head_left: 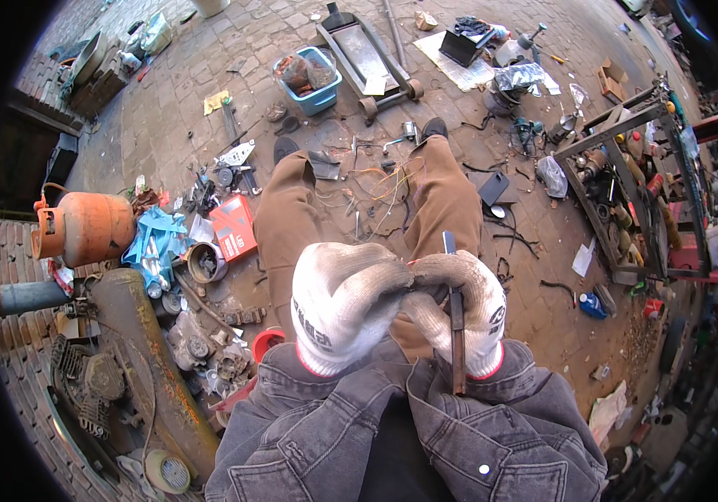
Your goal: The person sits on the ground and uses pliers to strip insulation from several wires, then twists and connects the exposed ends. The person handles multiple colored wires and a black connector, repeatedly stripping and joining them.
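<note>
1. the thing in hand is a slim, dark brown strip with a bluish upper end; it lies nearer the wearer than the blue tub, and to the tub's right.
2. the gloved right hand has its grip clamped on the strip, a bent finger crossing it below the bluish end.
3. the gloved left hand is curled and touches the right; whether its grip closes on anything i cannot tell. a small dark piece shows between the hands, too hidden to name.
4. the strip looks light, stiff and hard to break, perhaps rough with rust; an edge may be sharp, so the middle of its flat faces seems the best hold.
5. the tub itself carries brownish lumps and what looks like clear plastic.
6. left of the tub and nearer the wearer are an orange gas cylinder and a red box, contents unseen.
7. right of the tub, an open cardboard box shows no clear contents.
</note>
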